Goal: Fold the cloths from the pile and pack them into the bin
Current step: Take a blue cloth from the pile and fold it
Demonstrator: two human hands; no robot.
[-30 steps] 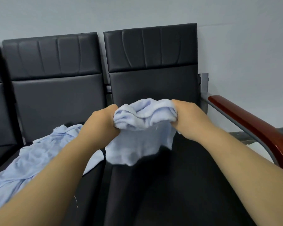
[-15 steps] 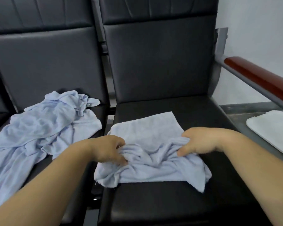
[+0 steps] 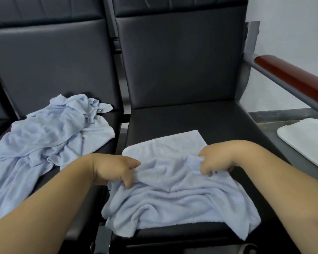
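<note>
Hands, two (left hand [image 3: 112,169], right hand [image 3: 220,158]), pinch one cloth [image 3: 178,197].

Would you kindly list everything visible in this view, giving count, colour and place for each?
cloth being handled: 1, light blue, rumpled on the right seat, its far part lying flat.
cloth pile: 1 heap, light blue, crumpled on the left seat; number of cloths cannot be told.
seats: 2 in full view, black padded, side by side against the wall; a sliver of a third at the far left.
armrest: 1, red-brown on a grey metal bar, right of the right seat.
white object: 1, flat with rounded corners, on the floor at right; possibly a bin lid, cannot tell.
wall: pale grey, behind the seats.
left hand: 1, pinching the cloth's left side.
right hand: 1, gripping the cloth's right side.
</note>
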